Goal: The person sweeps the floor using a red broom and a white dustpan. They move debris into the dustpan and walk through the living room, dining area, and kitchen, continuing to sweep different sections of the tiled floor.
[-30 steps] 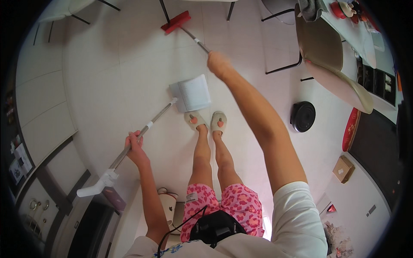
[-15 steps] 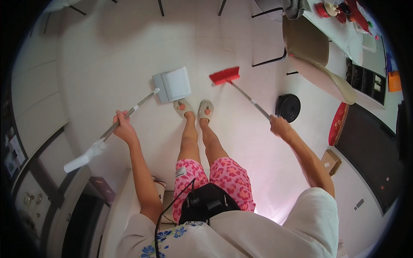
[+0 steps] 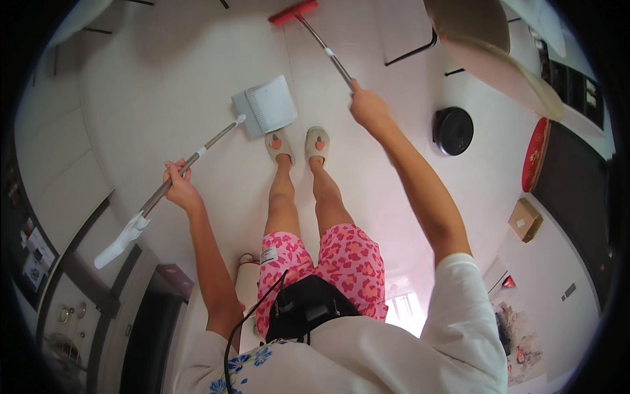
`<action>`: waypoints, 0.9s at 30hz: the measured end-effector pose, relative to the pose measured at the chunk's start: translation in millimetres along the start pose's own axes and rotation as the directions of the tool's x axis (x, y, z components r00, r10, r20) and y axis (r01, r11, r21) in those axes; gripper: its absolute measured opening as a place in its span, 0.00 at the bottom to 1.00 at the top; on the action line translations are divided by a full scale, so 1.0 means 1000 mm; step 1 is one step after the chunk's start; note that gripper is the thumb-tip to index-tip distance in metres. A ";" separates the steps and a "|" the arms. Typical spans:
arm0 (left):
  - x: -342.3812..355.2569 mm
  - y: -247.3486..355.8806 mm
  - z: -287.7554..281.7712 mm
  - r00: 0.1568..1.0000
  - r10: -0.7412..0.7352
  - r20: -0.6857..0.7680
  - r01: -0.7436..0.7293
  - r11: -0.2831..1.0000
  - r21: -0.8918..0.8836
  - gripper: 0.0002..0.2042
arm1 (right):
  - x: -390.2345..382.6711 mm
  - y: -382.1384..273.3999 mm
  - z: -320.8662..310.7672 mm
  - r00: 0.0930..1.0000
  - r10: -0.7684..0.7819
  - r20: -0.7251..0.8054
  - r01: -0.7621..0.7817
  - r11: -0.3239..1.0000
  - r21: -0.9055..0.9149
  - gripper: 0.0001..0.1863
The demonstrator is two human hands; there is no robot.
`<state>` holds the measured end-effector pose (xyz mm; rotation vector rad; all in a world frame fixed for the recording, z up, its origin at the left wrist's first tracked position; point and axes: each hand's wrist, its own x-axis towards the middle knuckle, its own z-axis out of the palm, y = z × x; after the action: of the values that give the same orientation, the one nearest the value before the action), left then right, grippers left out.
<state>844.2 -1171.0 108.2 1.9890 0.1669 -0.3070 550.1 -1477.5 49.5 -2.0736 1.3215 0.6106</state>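
My left hand (image 3: pixel 182 186) is closed around the metal handle of a long-handled dustpan (image 3: pixel 272 106). The grey-white pan lies on the floor just ahead of my slippers, its ribbed edge showing, while the white grip end of the handle points to the lower left. Stretched out ahead on the right, my right hand (image 3: pixel 371 110) grips the metal pole of a broom (image 3: pixel 293 12). The broom's red head is at the far top edge, well beyond the dustpan and apart from it. Whether its bristles touch the floor I cannot tell.
On the right a round black robot vacuum (image 3: pixel 453 131) sits on the pale floor. Beyond it stands a beige chair (image 3: pixel 502 75) with black metal legs. A cardboard box (image 3: pixel 525 220) is by the right wall. Cabinets (image 3: pixel 69 167) line the left.
My right hand has swung forward and inward, carrying the red broom head from beside the dustpan to far ahead. The dustpan and my left hand stay nearly in place; the view has shifted a little.
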 end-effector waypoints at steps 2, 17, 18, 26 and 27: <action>-0.003 0.001 0.018 1.000 -0.002 0.018 0.002 1.000 -0.010 0.17 | 0.025 0.006 0.026 0.999 0.039 -0.012 -0.039 0.999 0.024 0.24; -0.046 0.012 0.080 0.963 0.004 0.269 -0.030 0.995 0.093 0.21 | -0.238 0.166 0.121 0.944 0.279 0.178 -0.293 0.954 0.058 0.25; -0.048 0.013 0.083 0.957 0.006 0.291 -0.036 0.995 0.096 0.21 | -0.258 0.162 0.122 0.937 0.291 0.195 -0.308 0.949 0.065 0.24; -0.071 0.012 0.121 0.894 0.078 0.441 -0.171 0.970 0.175 0.20 | -0.317 0.122 0.039 0.708 0.479 0.518 -0.706 0.468 0.532 0.26; -0.073 0.014 0.128 0.878 0.084 0.472 -0.207 0.955 0.215 0.20 | -0.317 0.122 0.041 0.700 0.492 0.517 -0.710 0.410 0.572 0.26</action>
<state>760.1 -1290.8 89.9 2.1099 -0.3445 -0.7210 309.6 -1286.6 199.4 -0.7455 1.7733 0.4820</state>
